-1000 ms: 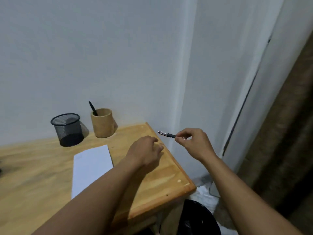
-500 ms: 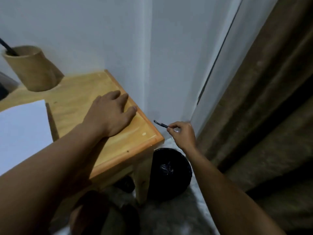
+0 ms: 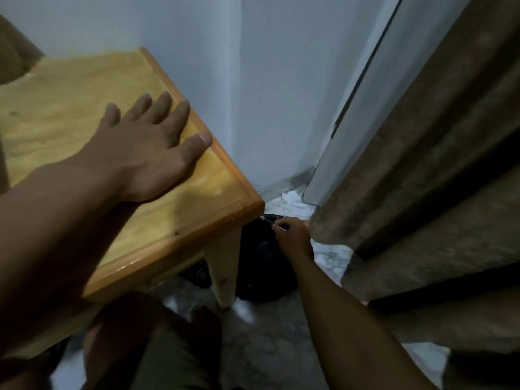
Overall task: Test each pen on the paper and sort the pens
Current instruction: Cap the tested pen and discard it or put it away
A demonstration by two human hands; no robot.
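Your left hand [image 3: 146, 153] is spread flat and empty near the right front corner of the light wooden table [image 3: 197, 220]. Your right hand [image 3: 292, 235] pinches a dark slim pen [image 3: 269, 219] just below that corner, over the round black bin [image 3: 261, 266], brown curtain [image 3: 422, 178] alongside.

No text, label, brand, number or sign readable anywhere. Pale mark on the dark object [image 3: 200, 275] under the worktop [image 3: 157, 237], too blurred to make out. Nothing legible on the pen [image 3: 270, 220] pinched in the right grip [image 3: 292, 235].
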